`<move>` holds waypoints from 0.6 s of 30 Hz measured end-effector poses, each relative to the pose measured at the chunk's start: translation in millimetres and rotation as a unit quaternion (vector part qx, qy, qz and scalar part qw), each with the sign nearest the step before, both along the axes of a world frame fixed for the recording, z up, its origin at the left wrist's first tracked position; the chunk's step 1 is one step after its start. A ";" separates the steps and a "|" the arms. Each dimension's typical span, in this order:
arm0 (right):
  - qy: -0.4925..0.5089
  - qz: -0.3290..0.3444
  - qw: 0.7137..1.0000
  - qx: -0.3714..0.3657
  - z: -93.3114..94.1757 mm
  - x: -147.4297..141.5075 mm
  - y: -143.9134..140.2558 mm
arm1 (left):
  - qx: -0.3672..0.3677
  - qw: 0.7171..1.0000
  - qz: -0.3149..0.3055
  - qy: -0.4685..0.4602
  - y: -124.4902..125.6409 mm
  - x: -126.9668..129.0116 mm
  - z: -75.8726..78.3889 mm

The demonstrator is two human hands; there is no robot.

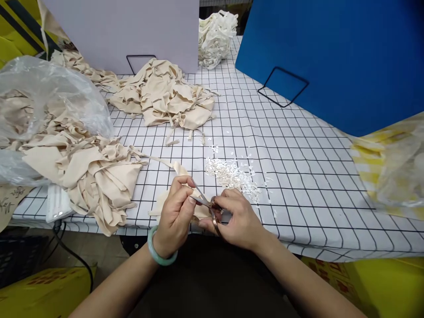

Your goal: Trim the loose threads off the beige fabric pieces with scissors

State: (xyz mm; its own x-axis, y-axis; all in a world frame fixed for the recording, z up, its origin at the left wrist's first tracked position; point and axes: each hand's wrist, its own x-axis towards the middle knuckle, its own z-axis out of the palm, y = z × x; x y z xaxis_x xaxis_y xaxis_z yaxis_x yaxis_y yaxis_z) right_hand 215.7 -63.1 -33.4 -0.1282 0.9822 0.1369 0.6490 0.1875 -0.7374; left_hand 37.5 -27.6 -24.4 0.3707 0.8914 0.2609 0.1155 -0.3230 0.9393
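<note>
My right hand [236, 216] grips a pair of scissors [206, 202] by the finger loops, their blades spread and pointing up and left. Closed in a pinch, my left hand [177, 212] holds a beige fabric piece [179, 168] at the blades. Part of that piece lies on the table beneath my hands, and a thin strap trails from it toward the left. Just beyond my right hand lies a scatter of small white clippings [233, 176]. A green bangle [159, 251] circles my left wrist.
Beige fabric pieces lie in a left pile [96, 172], partly under a clear plastic bag [62, 92], and in a far pile [165, 92]. A white bundle [217, 37] sits at the back. A lilac board [132, 31] and a blue board [331, 57] stand on the checked tablecloth [298, 176].
</note>
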 end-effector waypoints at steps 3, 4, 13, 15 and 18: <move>0.003 -0.005 1.000 0.002 -0.5 0.6 0.4 | 0.003 1.000 -0.006 -0.002 0.4 2.2 -1.7; 0.003 -0.005 1.000 0.003 -0.7 0.8 0.6 | 0.003 1.000 -0.007 -0.002 0.6 2.8 -2.3; -0.003 0.002 1.000 0.009 -2.5 -0.2 1.9 | 0.029 0.999 -0.022 -0.001 1.2 3.3 -2.9; -0.003 0.004 1.000 0.014 -2.8 -0.7 2.1 | 0.039 0.999 -0.023 0.009 1.2 3.2 -2.3; -0.004 0.002 1.000 0.024 -4.1 0.2 1.6 | 0.043 0.998 -0.022 0.027 1.8 3.8 -1.9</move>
